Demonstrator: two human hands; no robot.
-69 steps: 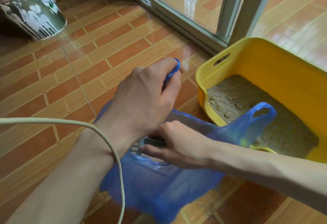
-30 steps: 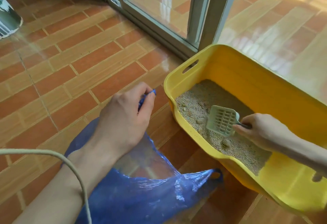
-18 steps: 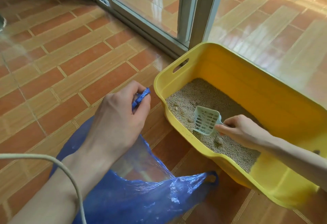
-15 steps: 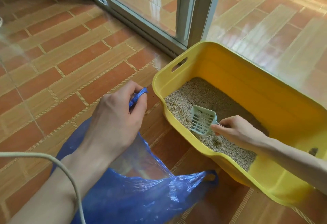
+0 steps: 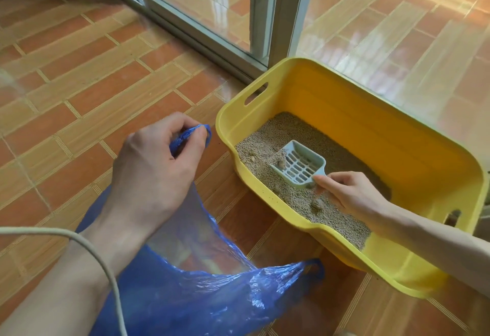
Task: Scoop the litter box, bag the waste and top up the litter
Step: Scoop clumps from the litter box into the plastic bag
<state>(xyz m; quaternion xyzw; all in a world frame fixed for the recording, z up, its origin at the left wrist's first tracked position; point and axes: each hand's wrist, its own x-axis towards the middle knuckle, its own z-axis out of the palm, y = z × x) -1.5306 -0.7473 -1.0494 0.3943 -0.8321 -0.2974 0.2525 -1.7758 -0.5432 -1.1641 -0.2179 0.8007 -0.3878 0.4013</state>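
Pinching one handle of the thin blue plastic bag [image 5: 191, 282], the left hand [image 5: 153, 166] kept it open beside the yellow plastic litter box [image 5: 344, 123], where the pale slotted scoop [image 5: 298, 164], gripped by the right hand [image 5: 347, 192], was dug under a clump [image 5: 281, 162].

A yellow litter box [image 5: 371, 134] sits on the tiled floor [image 5: 79, 83] to the right, just near of a sliding glass door [image 5: 212, 4]. Grey litter [image 5: 299, 203] covers its bottom, with a few clumps. The right hand [image 5: 352, 195] grips the handle of a pale slotted scoop [image 5: 298, 166], whose front edge digs into the litter; one clump lies on the scoop. To the left, the left hand [image 5: 153, 166] pinches one handle of a blue bag [image 5: 201, 282], which spreads over the near floor. A pale cord [image 5: 87, 245] crosses the left forearm.
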